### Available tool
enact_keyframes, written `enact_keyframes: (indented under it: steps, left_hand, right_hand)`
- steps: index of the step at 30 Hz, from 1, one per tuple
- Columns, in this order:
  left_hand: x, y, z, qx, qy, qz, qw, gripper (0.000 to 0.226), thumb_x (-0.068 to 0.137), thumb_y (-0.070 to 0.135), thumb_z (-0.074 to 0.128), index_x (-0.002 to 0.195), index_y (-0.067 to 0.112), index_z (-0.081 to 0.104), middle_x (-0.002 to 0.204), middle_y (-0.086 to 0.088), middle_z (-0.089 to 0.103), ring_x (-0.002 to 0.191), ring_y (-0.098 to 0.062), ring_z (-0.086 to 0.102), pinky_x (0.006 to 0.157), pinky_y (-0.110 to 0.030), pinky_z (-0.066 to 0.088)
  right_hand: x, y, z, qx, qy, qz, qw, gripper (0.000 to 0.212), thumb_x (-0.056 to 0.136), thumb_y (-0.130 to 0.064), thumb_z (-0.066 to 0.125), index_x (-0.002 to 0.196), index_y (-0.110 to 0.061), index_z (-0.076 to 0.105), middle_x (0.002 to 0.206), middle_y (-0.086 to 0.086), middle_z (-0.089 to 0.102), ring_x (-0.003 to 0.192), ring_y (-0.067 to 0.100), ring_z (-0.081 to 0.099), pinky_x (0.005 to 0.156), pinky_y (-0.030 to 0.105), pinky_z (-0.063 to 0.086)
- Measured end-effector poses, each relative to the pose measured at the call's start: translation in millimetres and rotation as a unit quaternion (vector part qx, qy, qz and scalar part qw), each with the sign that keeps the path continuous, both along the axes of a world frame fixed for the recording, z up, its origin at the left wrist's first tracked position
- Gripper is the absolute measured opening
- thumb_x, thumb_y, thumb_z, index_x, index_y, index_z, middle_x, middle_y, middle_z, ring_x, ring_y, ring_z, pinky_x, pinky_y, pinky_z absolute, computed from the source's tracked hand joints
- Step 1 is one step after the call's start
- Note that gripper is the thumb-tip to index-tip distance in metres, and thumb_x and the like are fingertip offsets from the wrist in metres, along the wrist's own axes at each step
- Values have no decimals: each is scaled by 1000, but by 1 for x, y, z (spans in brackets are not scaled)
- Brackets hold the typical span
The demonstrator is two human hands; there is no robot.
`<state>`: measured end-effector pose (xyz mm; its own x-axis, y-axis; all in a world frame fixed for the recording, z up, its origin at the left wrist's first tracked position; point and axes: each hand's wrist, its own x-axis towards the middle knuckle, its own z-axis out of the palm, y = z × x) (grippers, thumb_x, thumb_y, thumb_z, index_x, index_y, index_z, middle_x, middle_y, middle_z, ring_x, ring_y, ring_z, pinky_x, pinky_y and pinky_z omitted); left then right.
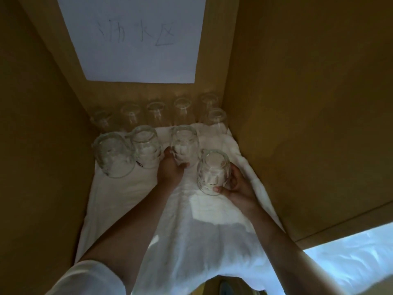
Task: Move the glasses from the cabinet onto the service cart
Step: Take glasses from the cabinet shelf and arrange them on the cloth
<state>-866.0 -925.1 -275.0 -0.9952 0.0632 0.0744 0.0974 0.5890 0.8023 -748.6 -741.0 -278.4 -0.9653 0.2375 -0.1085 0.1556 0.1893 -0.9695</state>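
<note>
Head view: left hand [170, 168] grips the far glass [184, 143], right hand [239, 188] the near glass [212, 171].

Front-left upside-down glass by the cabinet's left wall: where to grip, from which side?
Likely grip the mid side wall of the front-left glass, coming from the open front. It stands rim-down on the white cloth, with the cabinet wall close on its left and a neighbouring glass crowding its right.
</note>
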Motion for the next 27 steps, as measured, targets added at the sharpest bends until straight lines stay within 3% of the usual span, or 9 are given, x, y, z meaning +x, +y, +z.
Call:
enact_keyframes:
  steps: [5, 8, 11, 13, 17, 20, 24, 27]
  left_hand:
    - [2, 0, 0, -10, -7, 16, 1000, 78, 74, 23, 80, 136, 7, 37, 129, -10, 59, 118, -27, 56, 93, -27, 43]
    - [1, -2, 2, 6, -24, 11, 1000, 84, 73, 25, 81, 141, 7, 35, 135, -9, 54, 125, -26, 51, 102, -30, 40]
    - [7, -12, -1, -15, -44, -10, 999, 92, 78, 22, 77, 149, 3, 22, 140, -14, 48, 127, -29, 49, 105, -34, 38]
    - [20, -26, -2, -5, -52, -9, 999, 78, 83, 12, 71, 147, 2, 28, 137, -17, 51, 121, -30, 54, 101, -30, 41]
    - [50, -76, -6, -16, -14, -10, 1000, 38, 86, -6, 57, 122, 4, 61, 122, -14, 63, 113, -25, 60, 94, -18, 40]
    - [69, -121, -5, -18, 24, 37, 999, 35, 86, -9, 54, 118, 3, 64, 119, -12, 65, 110, -21, 60, 97, -24, 43]
    - [100, -162, 6, 28, 42, 137, 989, 32, 90, -6, 53, 119, 2, 61, 116, -8, 65, 106, -22, 62, 90, -19, 44]
    - [125, -169, 15, 74, 66, 161, 982, 33, 92, 6, 52, 124, -1, 56, 113, -3, 62, 100, -19, 62, 89, -20, 48]
  right_hand:
    - [10, -3, 2, -30, 1, 16, 999, 90, 50, -32, 90, 126, -37, 43, 138, -6, 51, 130, 11, 46, 112, 42, 36]
    - [12, -3, 5, -65, -9, 23, 998, 94, 48, -28, 91, 129, -32, 45, 138, -4, 52, 130, 13, 46, 111, 45, 36]
    - [11, -9, 10, -83, -23, 34, 996, 95, 56, -13, 86, 140, -18, 41, 139, -1, 51, 129, 14, 47, 110, 38, 38]
    - [8, -19, 14, -98, -26, 62, 993, 86, 63, 2, 81, 138, -16, 42, 138, 0, 52, 127, 13, 49, 107, 31, 40]
    - [-2, -52, 14, -105, -29, 139, 984, 81, 61, 6, 82, 126, -29, 48, 132, -2, 57, 123, 14, 53, 105, 33, 42]
    - [-13, -83, 8, -108, -24, 185, 977, 83, 51, 0, 85, 121, -31, 52, 129, -4, 58, 122, 13, 54, 104, 32, 43]
    - [-25, -131, 5, -106, -20, 223, 969, 80, 60, 16, 78, 122, -25, 48, 127, -5, 55, 129, 20, 48, 109, 35, 38]
    - [-29, -161, 3, -63, -13, 253, 965, 79, 64, 5, 81, 128, -27, 48, 121, -11, 55, 125, 17, 49, 109, 39, 39]
